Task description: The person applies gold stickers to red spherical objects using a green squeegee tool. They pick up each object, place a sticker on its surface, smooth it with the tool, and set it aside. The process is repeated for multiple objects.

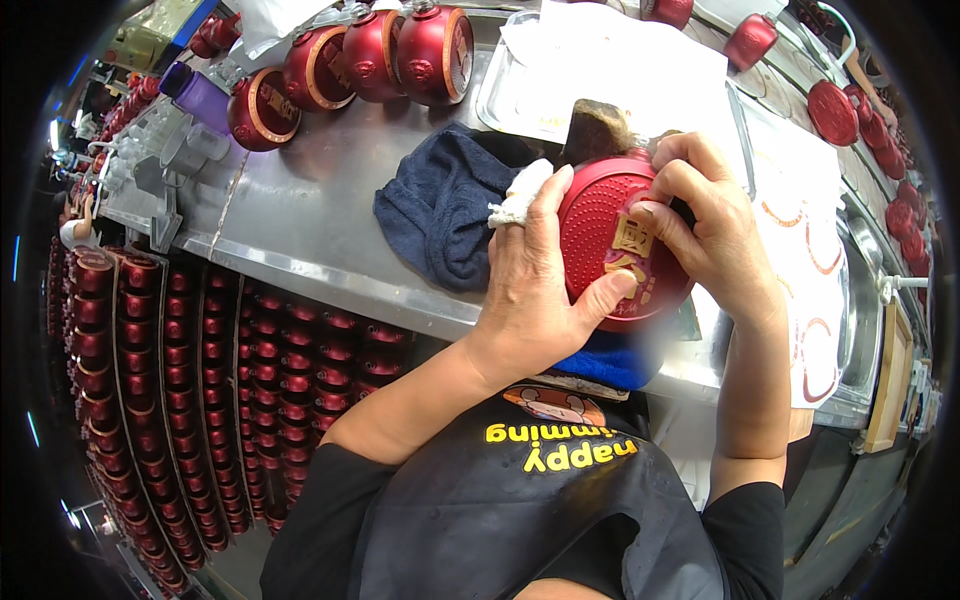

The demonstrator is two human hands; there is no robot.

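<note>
Apron (520, 530) cropped btm; L hand (530, 290), R hand (717, 225) pt-hide red btl (593, 228).

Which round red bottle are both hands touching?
The round red bottle with the studded face, between left hand and right hand; the four red bottles at upper left are untouched.

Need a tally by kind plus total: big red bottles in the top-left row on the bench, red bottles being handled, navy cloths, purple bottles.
Row bottles: 4
Handled bottle: 1
Navy cloth: 1
Purple bottle: 1
Total: 7
</note>
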